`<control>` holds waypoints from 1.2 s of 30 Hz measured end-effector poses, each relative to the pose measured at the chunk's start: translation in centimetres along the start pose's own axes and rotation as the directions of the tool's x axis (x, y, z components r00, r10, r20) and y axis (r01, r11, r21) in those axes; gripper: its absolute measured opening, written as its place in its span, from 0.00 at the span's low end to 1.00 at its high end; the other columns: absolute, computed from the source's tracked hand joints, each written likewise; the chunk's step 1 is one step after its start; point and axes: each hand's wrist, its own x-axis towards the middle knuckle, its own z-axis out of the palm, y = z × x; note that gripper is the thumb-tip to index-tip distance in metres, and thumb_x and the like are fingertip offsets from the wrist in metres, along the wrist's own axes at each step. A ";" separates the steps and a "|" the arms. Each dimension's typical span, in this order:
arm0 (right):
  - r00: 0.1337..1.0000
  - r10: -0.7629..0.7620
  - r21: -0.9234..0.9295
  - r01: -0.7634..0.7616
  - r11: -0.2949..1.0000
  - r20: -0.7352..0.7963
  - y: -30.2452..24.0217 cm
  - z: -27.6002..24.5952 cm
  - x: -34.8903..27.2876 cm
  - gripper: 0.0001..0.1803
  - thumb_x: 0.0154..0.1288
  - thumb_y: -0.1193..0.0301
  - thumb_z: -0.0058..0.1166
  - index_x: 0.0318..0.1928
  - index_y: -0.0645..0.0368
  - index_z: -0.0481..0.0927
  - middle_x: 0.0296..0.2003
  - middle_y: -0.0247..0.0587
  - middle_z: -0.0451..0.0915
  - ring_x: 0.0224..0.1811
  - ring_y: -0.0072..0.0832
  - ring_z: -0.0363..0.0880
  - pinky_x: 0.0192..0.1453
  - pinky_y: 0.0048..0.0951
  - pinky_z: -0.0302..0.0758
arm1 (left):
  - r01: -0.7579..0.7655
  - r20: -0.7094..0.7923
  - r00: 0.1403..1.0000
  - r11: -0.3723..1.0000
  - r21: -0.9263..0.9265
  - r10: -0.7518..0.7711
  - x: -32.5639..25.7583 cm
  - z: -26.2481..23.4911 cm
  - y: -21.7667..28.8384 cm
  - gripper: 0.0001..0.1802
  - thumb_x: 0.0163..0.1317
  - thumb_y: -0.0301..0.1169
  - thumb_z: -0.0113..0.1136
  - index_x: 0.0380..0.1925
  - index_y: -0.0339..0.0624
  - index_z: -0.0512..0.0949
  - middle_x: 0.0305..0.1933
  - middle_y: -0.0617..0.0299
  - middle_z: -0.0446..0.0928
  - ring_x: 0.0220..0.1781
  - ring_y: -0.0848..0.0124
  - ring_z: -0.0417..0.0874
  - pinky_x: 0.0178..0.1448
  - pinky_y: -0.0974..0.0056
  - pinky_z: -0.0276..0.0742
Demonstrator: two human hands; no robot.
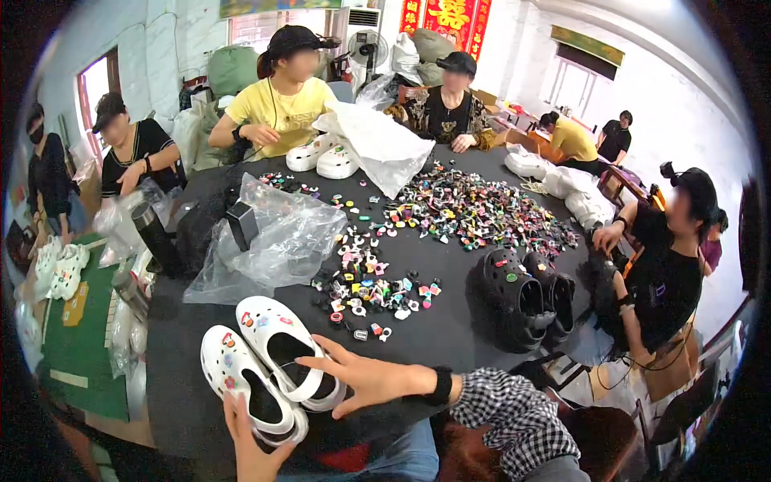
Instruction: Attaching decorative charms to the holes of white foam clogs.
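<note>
A pair of white clogs with small colourful charms lies side by side at the near table edge. My left hand [255,440] is closed on the heel end of the left white clog [229,365], thumb and fingers at its sides. Over the heel of the right white clog [269,320], my right hand [365,373] is open. Its fingers are spread, touching the strap and rim, with the thumb apart beside the heel. Just beyond the clogs is a small scattering of shoe charms [369,293].
A big heap of charms [482,205] covers the far right of the dark table [426,357]. Black clogs [514,301] stand to the right, a clear plastic bag [277,241] ahead. Opposite, a person in yellow [281,108] sits by more white clogs [333,159]; other people surround the table.
</note>
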 end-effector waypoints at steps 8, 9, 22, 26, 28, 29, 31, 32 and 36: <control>0.966 0.136 0.055 -0.127 0.990 -0.219 -2.0 3.7 -0.4 0.32 0.57 0.68 0.66 0.60 0.49 0.65 0.69 0.64 0.52 0.61 0.64 0.70 0.59 0.46 0.76 | 0.099 -0.135 0.985 0.993 -0.069 -0.108 1.1 0.4 -1.2 0.42 0.45 0.29 0.73 0.64 0.42 0.68 0.75 0.47 0.52 0.76 0.48 0.55 0.75 0.49 0.56; 0.966 0.177 0.085 -0.164 0.983 -0.190 -2.7 3.9 -0.5 0.31 0.57 0.70 0.66 0.59 0.49 0.65 0.68 0.64 0.53 0.61 0.63 0.70 0.57 0.46 0.78 | -0.051 -0.151 0.987 0.999 0.006 0.051 1.4 -0.7 -1.7 0.38 0.47 0.28 0.72 0.62 0.41 0.71 0.75 0.48 0.55 0.75 0.50 0.58 0.73 0.51 0.61; 0.944 0.227 0.210 -0.178 0.961 -0.241 -2.2 6.2 -0.8 0.30 0.64 0.68 0.62 0.65 0.47 0.68 0.66 0.54 0.55 0.56 0.44 0.76 0.54 0.37 0.81 | 0.254 -0.178 0.900 0.812 -0.526 -0.397 1.3 -0.7 -6.1 0.38 0.60 0.40 0.59 0.68 0.36 0.62 0.75 0.42 0.53 0.76 0.50 0.57 0.77 0.49 0.50; 0.938 0.250 0.270 -0.183 0.945 -0.239 -2.5 6.1 -0.5 0.27 0.65 0.71 0.59 0.64 0.47 0.68 0.66 0.58 0.57 0.50 0.46 0.78 0.55 0.39 0.79 | 0.128 -0.246 0.941 0.915 -0.383 -0.235 1.4 -1.6 -4.9 0.24 0.74 0.30 0.47 0.67 0.32 0.65 0.68 0.52 0.69 0.68 0.63 0.70 0.70 0.61 0.63; 0.932 0.265 0.268 -0.198 0.943 -0.247 -2.5 6.2 -0.5 0.25 0.65 0.71 0.59 0.62 0.48 0.70 0.65 0.55 0.58 0.50 0.44 0.79 0.53 0.38 0.81 | 0.144 -0.235 0.946 0.939 -0.313 -0.223 1.4 -1.9 -4.9 0.25 0.74 0.33 0.47 0.67 0.33 0.65 0.69 0.51 0.67 0.69 0.62 0.69 0.71 0.61 0.62; 0.926 0.279 0.265 -0.210 0.941 -0.256 -2.3 6.2 -0.3 0.22 0.65 0.72 0.59 0.59 0.49 0.73 0.64 0.53 0.59 0.50 0.41 0.80 0.51 0.36 0.82 | 0.136 -0.224 0.951 0.941 -0.310 -0.211 1.3 -1.9 -5.4 0.25 0.74 0.34 0.46 0.67 0.33 0.65 0.69 0.51 0.67 0.69 0.61 0.68 0.71 0.60 0.61; 0.923 0.246 0.196 -0.194 0.961 -0.294 -2.5 6.3 0.0 0.22 0.65 0.72 0.59 0.59 0.48 0.73 0.63 0.53 0.59 0.49 0.40 0.81 0.51 0.36 0.82 | 0.146 -0.206 0.959 0.960 -0.237 -0.196 1.1 -1.9 -6.1 0.27 0.75 0.38 0.44 0.68 0.33 0.64 0.70 0.50 0.66 0.70 0.60 0.67 0.72 0.59 0.60; 0.918 0.220 0.130 -0.187 0.974 -0.331 -2.8 6.4 0.0 0.22 0.65 0.72 0.58 0.59 0.48 0.73 0.62 0.52 0.59 0.47 0.40 0.81 0.50 0.35 0.82 | 0.150 -0.203 0.958 0.959 -0.241 -0.201 1.1 -1.9 -5.9 0.27 0.75 0.38 0.44 0.68 0.33 0.64 0.70 0.50 0.66 0.70 0.60 0.67 0.72 0.59 0.60; 0.909 0.312 0.223 -0.255 0.941 -0.275 -3.1 6.3 -0.1 0.24 0.65 0.71 0.58 0.61 0.48 0.72 0.62 0.53 0.59 0.51 0.40 0.79 0.49 0.34 0.81 | 0.194 -0.194 0.947 0.939 -0.283 -0.254 1.3 -1.8 -5.7 0.27 0.75 0.38 0.44 0.67 0.33 0.64 0.70 0.50 0.66 0.71 0.59 0.66 0.73 0.59 0.59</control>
